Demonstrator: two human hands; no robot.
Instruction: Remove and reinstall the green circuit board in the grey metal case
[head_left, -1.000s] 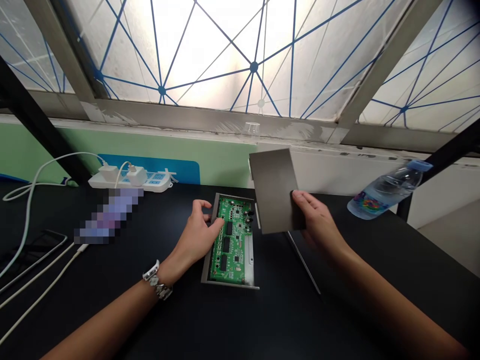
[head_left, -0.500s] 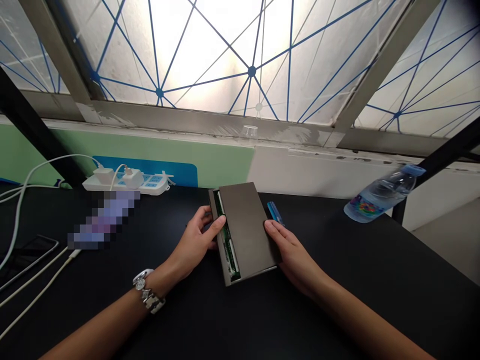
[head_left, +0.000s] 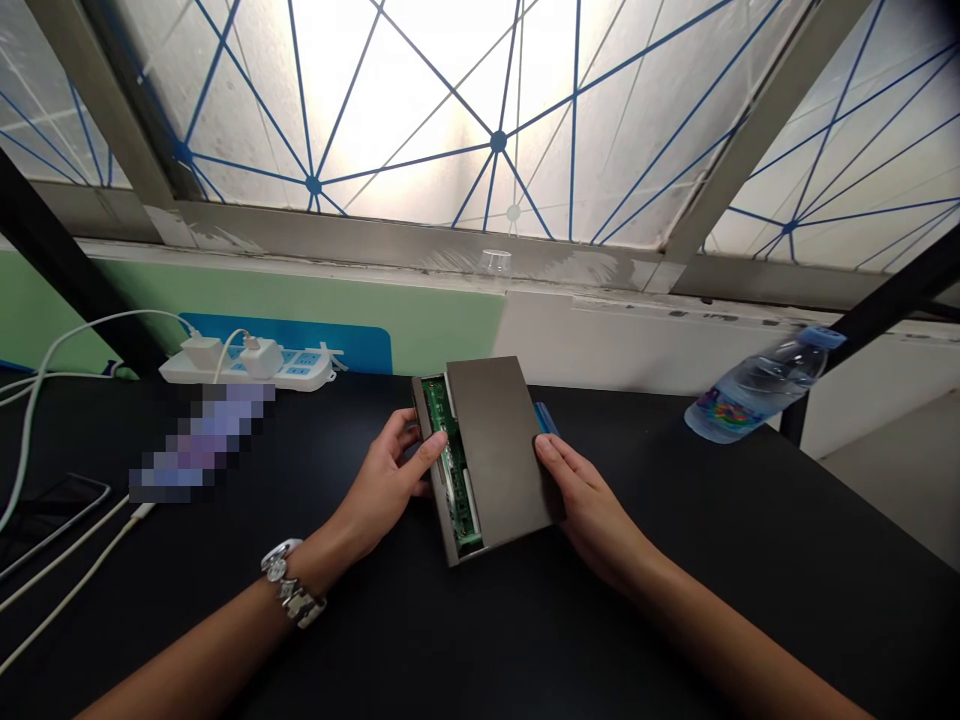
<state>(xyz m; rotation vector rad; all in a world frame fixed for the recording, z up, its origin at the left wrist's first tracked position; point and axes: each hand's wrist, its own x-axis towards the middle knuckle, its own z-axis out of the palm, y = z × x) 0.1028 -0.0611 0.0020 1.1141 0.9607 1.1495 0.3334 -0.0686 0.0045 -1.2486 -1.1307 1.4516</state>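
A flat grey electronic device is held tilted above the black table. Its smooth grey cover [head_left: 501, 445] sits off to the right of its casing [head_left: 445, 530]. Through the long gap on the left shows a green circuit board [head_left: 463, 515] with pale strips along it. My left hand [head_left: 386, 478] grips the casing's left side, thumb over the edge at the gap and fingers behind. My right hand [head_left: 596, 500] holds the right edge of the cover, thumb on top, other fingers partly hidden. Behind that hand lies a small blue object [head_left: 544, 417], mostly covered.
A plastic water bottle [head_left: 761, 390] leans at the right by a black post. Far left are a white power strip [head_left: 300, 370] with plugged chargers, a blurred-out phone-like item [head_left: 206, 445], white cables and a dark device [head_left: 56, 510]. A clear cup [head_left: 496, 263] sits on the windowsill [head_left: 360, 262].
The cover has shifted right against the casing, so the gap is wider and more green board shows. Both hands keep their grips. More of the blue object is hidden.
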